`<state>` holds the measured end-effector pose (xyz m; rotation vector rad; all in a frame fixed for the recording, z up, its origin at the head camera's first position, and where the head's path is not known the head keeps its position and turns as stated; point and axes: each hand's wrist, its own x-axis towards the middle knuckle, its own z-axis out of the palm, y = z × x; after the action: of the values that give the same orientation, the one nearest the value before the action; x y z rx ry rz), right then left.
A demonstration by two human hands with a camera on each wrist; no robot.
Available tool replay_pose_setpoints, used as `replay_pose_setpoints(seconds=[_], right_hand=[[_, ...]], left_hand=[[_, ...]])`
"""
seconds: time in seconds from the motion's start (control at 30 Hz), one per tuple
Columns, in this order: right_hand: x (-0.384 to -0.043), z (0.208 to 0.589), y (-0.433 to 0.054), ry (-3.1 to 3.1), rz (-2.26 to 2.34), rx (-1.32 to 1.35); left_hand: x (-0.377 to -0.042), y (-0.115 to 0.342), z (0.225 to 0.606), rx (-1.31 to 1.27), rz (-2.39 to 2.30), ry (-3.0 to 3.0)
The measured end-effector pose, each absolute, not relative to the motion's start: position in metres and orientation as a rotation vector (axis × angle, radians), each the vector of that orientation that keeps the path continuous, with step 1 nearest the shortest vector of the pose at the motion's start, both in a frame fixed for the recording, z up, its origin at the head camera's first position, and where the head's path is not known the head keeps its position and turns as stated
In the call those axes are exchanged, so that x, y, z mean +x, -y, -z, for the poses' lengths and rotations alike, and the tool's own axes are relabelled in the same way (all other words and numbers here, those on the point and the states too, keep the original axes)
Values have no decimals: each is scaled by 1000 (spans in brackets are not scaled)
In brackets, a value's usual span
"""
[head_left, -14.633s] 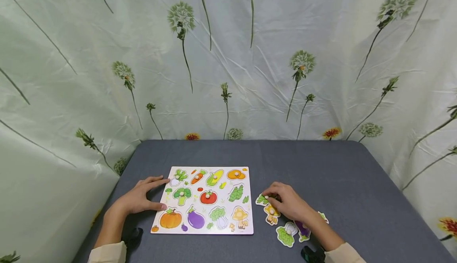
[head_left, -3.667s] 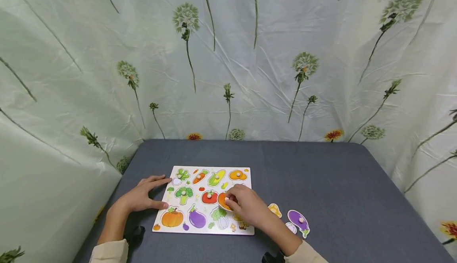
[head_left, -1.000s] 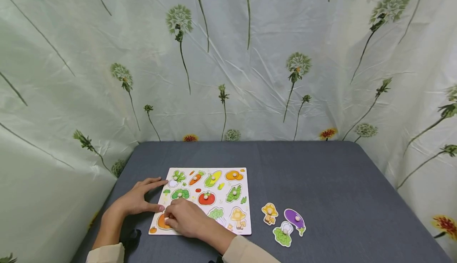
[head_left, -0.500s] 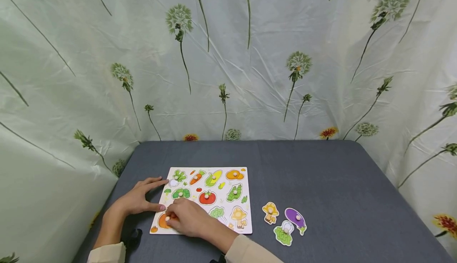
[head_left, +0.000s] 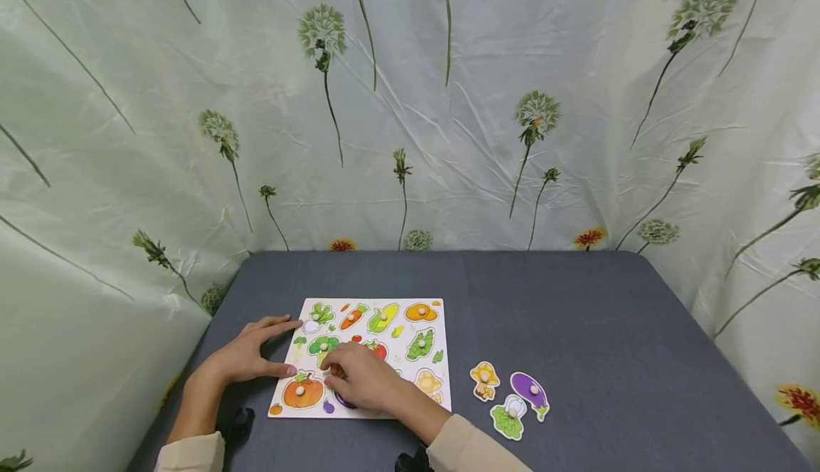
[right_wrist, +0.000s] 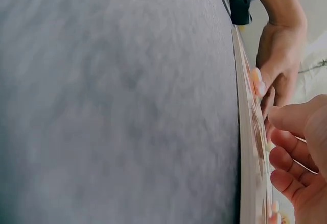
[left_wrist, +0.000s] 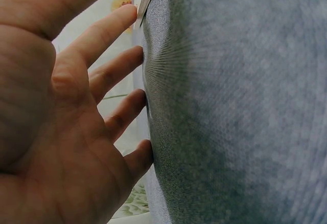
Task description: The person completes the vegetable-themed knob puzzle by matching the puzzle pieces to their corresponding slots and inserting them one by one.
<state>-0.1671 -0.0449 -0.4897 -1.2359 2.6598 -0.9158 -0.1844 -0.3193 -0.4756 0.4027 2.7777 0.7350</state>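
Head view: bare right hand [head_left: 365, 379] hides most of the purple oval eggplant picture [head_left: 344, 401], part of the round red tomato piece [head_left: 379, 350]. Can't tell if its fingertips touch the white rectangular vegetable-printed board [head_left: 396, 352]. Left wrist: top edge crops bare left hand's [left_wrist: 76, 116] thumb. Right wrist: grey fabric tabletop [right_wrist: 122, 106] blurred, right hand cropped.
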Motion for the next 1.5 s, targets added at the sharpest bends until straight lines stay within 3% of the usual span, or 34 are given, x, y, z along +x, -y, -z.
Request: replay_pose_setpoints(seconds=[0.63,1.5], right_hand=[[-168,489,-15,-2792,964,-1157],[-167,482,-132,-2883,1002,-919]], left_hand=[[-185,320,475,368,-714,-2755],[-185,319,474,364,-715,-2754]])
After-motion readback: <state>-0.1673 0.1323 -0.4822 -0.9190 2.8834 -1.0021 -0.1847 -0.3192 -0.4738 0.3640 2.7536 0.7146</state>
